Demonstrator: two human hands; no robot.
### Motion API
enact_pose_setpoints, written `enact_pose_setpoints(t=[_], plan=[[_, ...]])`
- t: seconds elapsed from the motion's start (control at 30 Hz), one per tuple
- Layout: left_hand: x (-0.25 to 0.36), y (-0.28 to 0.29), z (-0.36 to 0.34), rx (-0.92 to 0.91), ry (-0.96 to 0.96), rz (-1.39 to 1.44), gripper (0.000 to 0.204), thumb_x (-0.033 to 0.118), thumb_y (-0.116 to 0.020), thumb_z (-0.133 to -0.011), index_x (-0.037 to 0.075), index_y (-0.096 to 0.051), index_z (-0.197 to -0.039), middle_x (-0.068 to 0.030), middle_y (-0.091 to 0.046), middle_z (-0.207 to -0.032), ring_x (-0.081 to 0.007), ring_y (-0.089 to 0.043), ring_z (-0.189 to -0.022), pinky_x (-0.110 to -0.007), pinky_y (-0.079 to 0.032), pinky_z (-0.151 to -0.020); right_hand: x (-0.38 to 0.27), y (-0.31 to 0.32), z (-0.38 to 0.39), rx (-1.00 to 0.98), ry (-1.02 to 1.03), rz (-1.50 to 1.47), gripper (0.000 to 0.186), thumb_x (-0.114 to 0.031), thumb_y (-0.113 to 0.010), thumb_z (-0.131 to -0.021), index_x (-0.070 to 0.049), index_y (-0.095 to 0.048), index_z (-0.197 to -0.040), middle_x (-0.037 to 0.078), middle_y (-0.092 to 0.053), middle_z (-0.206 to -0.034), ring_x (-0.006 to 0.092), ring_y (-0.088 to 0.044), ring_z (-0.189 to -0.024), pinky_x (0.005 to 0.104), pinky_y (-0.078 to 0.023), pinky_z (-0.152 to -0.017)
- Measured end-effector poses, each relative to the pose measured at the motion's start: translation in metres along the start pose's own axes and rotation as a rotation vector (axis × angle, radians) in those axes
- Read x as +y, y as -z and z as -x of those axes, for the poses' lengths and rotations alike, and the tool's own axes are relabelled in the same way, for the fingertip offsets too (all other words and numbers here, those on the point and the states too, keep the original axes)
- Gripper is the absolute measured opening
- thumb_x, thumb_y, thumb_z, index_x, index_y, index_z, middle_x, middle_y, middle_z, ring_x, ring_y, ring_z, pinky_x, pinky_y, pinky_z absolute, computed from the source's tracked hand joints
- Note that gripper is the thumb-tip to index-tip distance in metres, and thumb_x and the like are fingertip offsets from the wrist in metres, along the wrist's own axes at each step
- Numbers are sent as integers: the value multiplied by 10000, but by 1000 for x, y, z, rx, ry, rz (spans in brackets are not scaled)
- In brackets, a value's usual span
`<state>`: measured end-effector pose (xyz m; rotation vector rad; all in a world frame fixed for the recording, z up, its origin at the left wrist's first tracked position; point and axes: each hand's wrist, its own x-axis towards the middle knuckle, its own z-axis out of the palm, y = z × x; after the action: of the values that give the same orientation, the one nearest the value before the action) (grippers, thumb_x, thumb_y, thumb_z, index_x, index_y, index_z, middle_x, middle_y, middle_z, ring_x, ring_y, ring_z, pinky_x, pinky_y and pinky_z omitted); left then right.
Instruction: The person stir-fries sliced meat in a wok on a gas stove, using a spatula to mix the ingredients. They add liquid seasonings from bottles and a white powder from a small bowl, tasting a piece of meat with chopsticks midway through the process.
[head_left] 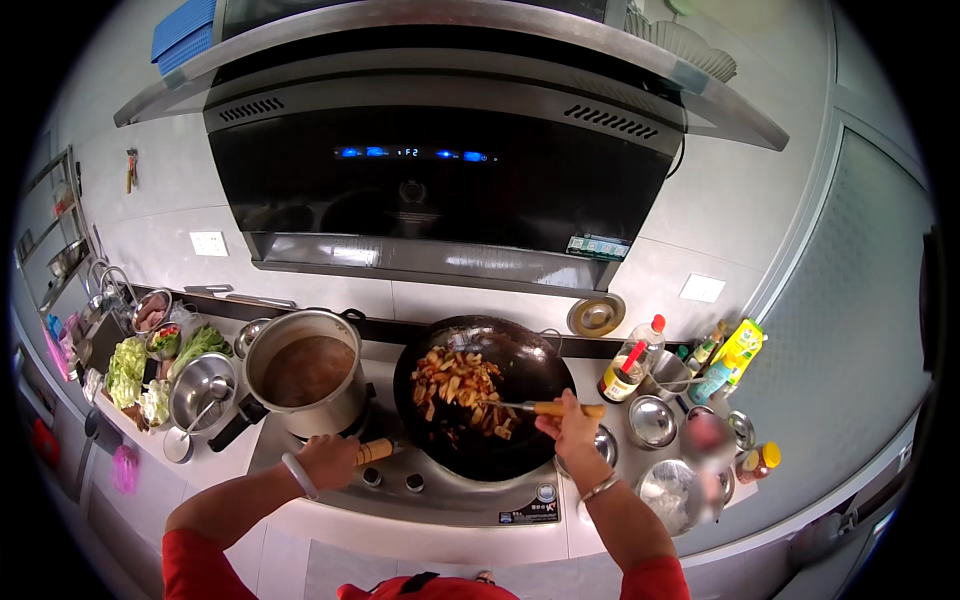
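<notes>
My left hand is closed on the wooden handle of a dark wok on the stove. My right hand grips the wooden-handled spatula, whose metal end is among browned, chopped food in the wok. Just left of the wok stands a steel pot with a black handle, holding brown liquid.
Range hood overhead. At left: leafy vegetables, steel bowl, sink. At right: sauce bottles, several small bowls, jar with yellow lid. A frosted door borders the right side.
</notes>
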<state>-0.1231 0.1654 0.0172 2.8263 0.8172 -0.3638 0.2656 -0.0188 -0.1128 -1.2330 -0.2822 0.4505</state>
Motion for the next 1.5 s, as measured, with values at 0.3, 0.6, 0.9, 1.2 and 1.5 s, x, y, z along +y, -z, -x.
enact_pose_setpoints(t=[0.3, 0.6, 0.9, 1.2, 1.5], plan=[[-9, -10, -1, 4, 1, 29, 219, 139, -515, -804, 7, -584, -963, -229, -653, -876, -400, -640, -840, -482, -494, -766, -170, -10, 30, -95, -154, 450, 344, -330, -597, -884, 12, -572, -868, 144, -630, -701, 220, -622, -526, 330, -560, -467], [-19, -10, 4, 14, 8, -7, 216, 140, -546, -775, 7, -594, -938, -220, -655, -835, -398, -642, -807, -478, -498, -745, -201, -33, 28, -246, 38, 904, 295, -265, -665, -824, 21, -593, -816, 101, -630, -633, 138, -568, -436, 250, -449, -388], [-23, -11, -1, 16, 8, -35, 221, 145, -556, -765, 5, -595, -932, -212, -657, -841, -389, -642, -807, -476, -498, -745, -93, -51, 28, -628, 925, 791, 189, -158, -646, -869, 21, -649, -928, 54, -678, -813, 101, -617, -619, 225, -527, -572], [-24, -10, -4, 27, -13, -23, 217, 144, -556, -768, 13, -594, -938, -210, -657, -846, -388, -643, -815, -479, -499, -752, -207, -24, 25, -158, 181, 884, 275, -244, -647, -849, 16, -621, -765, 88, -637, -641, 121, -567, -438, 244, -477, -382], [-20, -9, -11, 29, -48, -21, 211, 146, -559, -768, 15, -595, -929, -216, -656, -835, -392, -643, -800, -485, -496, -744, -43, 28, 13, -44, 276, 374, 257, -222, -647, -858, 31, -606, -872, 105, -642, -693, 156, -595, -468, 273, -521, -402]])
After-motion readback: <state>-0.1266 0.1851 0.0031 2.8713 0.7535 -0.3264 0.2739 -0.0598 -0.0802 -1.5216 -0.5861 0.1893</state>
